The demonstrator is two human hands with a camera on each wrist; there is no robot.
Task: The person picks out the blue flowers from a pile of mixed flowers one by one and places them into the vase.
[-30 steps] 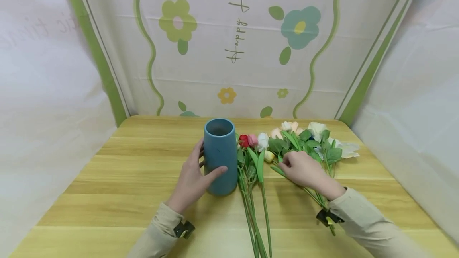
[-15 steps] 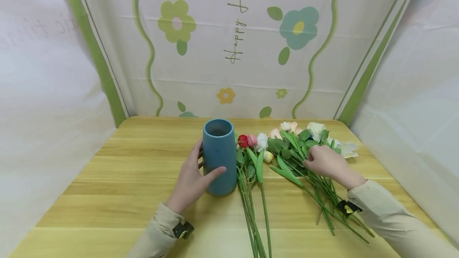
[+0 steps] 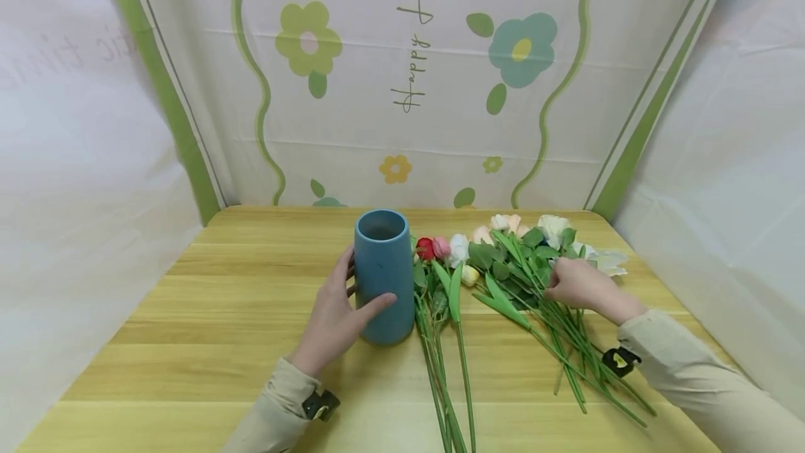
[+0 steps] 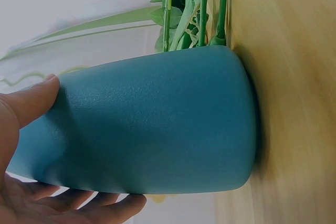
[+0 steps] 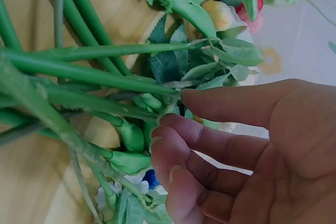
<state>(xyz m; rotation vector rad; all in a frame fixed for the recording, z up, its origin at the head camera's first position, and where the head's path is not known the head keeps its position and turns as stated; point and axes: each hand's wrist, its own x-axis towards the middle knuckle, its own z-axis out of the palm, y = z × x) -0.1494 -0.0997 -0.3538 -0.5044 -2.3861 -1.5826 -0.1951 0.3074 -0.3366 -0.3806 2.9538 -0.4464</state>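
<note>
A tall blue vase (image 3: 385,285) stands upright on the wooden table. My left hand (image 3: 336,317) holds its side, thumb across the front and fingers behind; the left wrist view shows the vase (image 4: 152,124) between thumb and fingers. At the right lies a heap of artificial flowers with leafy green stems (image 3: 566,341). My right hand (image 3: 581,289) is over that heap, thumb and forefinger pinching at a green stem (image 5: 105,72). The other fingers curl loosely below. Blooms (image 3: 553,231) in white and peach point toward the back.
Between the vase and the heap lies a smaller bunch of flowers, with a red bloom (image 3: 425,249), a pink bloom (image 3: 441,247) and a yellow bloom (image 3: 469,275). Its stems (image 3: 440,376) reach toward the front edge. A printed curtain (image 3: 415,89) closes off the back.
My right hand has moved right across the heap, uncovering leaves and stems on its left. My left hand and the vase stay in place.
</note>
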